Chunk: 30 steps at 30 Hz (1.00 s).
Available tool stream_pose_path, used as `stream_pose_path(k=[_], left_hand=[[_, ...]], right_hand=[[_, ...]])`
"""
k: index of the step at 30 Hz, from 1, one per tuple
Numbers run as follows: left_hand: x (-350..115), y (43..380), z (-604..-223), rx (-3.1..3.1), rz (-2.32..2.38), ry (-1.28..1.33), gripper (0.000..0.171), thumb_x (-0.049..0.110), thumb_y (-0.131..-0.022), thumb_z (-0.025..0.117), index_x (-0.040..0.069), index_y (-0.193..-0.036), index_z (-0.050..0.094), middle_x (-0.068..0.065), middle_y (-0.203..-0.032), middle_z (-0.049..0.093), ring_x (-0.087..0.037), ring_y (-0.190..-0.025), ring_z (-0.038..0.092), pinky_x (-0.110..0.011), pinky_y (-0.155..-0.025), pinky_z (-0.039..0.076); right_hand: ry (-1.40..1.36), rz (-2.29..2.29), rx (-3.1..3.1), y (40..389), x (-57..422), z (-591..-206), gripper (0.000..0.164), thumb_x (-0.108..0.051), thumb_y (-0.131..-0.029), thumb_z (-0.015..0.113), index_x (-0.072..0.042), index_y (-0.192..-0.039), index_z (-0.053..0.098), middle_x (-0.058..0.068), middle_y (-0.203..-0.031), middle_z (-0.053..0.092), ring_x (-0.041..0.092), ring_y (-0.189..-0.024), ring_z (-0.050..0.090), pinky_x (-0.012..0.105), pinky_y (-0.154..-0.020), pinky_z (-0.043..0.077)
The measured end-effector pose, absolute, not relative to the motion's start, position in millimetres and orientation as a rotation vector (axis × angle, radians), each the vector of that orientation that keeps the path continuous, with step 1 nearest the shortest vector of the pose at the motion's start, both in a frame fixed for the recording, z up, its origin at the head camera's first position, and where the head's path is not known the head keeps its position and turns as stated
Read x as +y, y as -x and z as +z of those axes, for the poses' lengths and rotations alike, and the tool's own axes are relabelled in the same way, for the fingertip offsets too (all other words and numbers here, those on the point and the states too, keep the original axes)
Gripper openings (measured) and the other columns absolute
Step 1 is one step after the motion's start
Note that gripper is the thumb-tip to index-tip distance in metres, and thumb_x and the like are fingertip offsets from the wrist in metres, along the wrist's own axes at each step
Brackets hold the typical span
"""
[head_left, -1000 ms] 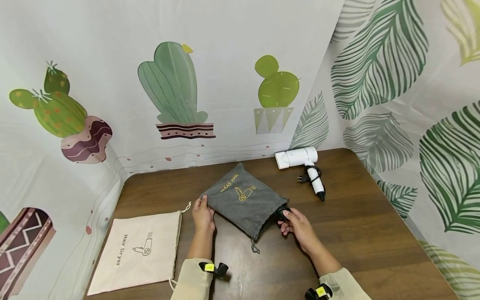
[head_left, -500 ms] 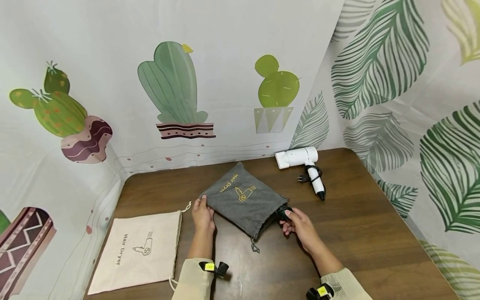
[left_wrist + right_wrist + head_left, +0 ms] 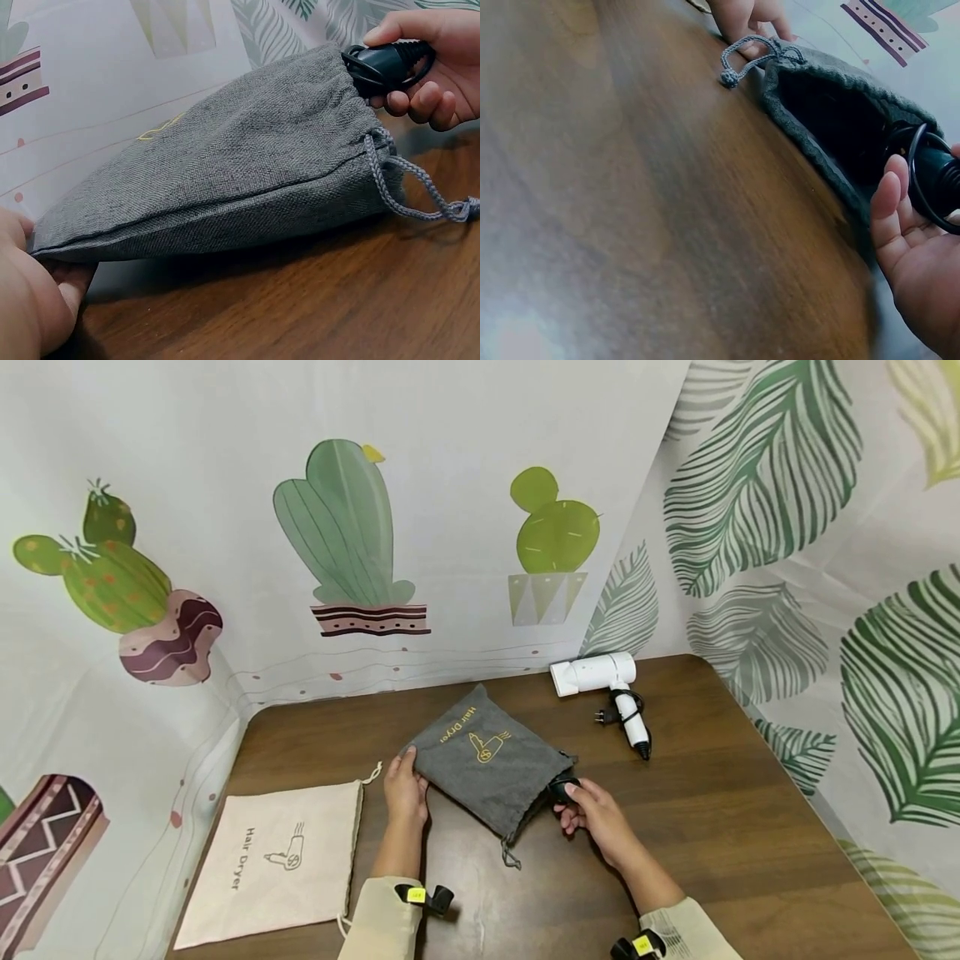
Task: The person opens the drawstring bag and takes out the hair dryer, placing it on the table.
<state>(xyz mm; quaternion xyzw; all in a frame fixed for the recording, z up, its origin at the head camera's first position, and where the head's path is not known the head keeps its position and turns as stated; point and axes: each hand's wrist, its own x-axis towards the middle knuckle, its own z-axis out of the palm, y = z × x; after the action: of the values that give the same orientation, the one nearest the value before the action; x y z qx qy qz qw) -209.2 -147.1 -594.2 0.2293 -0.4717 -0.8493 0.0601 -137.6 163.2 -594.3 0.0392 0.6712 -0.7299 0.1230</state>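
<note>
A grey drawstring bag, printed "Hair Dryer" in gold, lies slanted on the table. My left hand pinches its lower left corner between thumb and fingers. At the bag's mouth, my right hand grips the dark handle end of a hair dryer, with black cord looped about it. The rest of that dryer is hidden inside the bag. Seen from the right wrist, the mouth gapes and the grey drawcord hangs in a knotted loop at one side.
A white hair dryer with its black cord wound round the handle lies at the back right of the wooden table. To the left, a cream drawstring bag lies flat. Printed cloth hangs behind the table.
</note>
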Motion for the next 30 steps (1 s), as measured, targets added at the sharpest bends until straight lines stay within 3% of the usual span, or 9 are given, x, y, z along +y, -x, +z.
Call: stream_pose_path(k=[5,8,19,25,30], left_hand=[[-146.5,211.9,-600.0,-1.445,-2.523,-0.745,0.02,0.028,-0.101,0.063,0.01,-0.11,0.062,0.009,-0.081,0.07,-0.003,-0.065,0.063,-0.018,-0.064,0.054],[-145.1,212.5,-600.0,-1.439,-2.513,-0.753,0.027,0.026,-0.098,0.067,0.007,-0.115,0.06,0.009,-0.087,0.072,-0.004,-0.077,0.069,-0.02,-0.074,0.057],[-141.0,212.9,-598.3,-1.42,-2.465,-0.819,0.03,0.026,-0.1,0.065,0.005,-0.118,0.054,0.008,-0.093,0.068,-0.005,-0.084,0.068,-0.019,-0.078,0.056],[-142.0,211.5,-600.3,-1.426,-2.441,-0.866,0.049,0.027,-0.1,0.064,-0.002,-0.136,0.046,0.001,-0.11,0.065,-0.004,-0.092,0.066,-0.018,-0.083,0.054],[-144.2,211.6,-599.9,-1.335,-2.502,-0.855,0.033,0.024,-0.103,0.059,0.002,-0.126,0.051,0.008,-0.093,0.069,-0.005,-0.082,0.068,-0.02,-0.077,0.057]], right_hand=[[-0.042,-2.124,1.935,137.0,161.9,-594.0,0.037,-0.023,-0.107,0.046,0.013,-0.114,0.052,0.013,-0.087,0.068,0.014,-0.065,0.062,0.028,-0.061,0.056],[-0.033,-2.112,1.92,136.6,161.3,-593.4,0.037,-0.022,-0.107,0.046,0.014,-0.115,0.051,0.013,-0.087,0.067,0.014,-0.065,0.063,0.028,-0.061,0.056],[-0.025,-2.1,1.91,135.0,161.9,-594.3,0.035,-0.024,-0.108,0.045,0.01,-0.115,0.052,0.013,-0.088,0.067,0.014,-0.066,0.062,0.029,-0.062,0.056],[-0.015,-2.093,1.907,134.1,164.5,-597.7,0.035,-0.026,-0.108,0.046,0.007,-0.116,0.053,0.016,-0.091,0.068,0.014,-0.067,0.063,0.029,-0.062,0.057],[-0.013,-2.08,1.921,133.6,165.6,-594.9,0.04,-0.025,-0.108,0.045,0.012,-0.122,0.051,0.015,-0.09,0.067,0.013,-0.067,0.062,0.029,-0.063,0.056]])
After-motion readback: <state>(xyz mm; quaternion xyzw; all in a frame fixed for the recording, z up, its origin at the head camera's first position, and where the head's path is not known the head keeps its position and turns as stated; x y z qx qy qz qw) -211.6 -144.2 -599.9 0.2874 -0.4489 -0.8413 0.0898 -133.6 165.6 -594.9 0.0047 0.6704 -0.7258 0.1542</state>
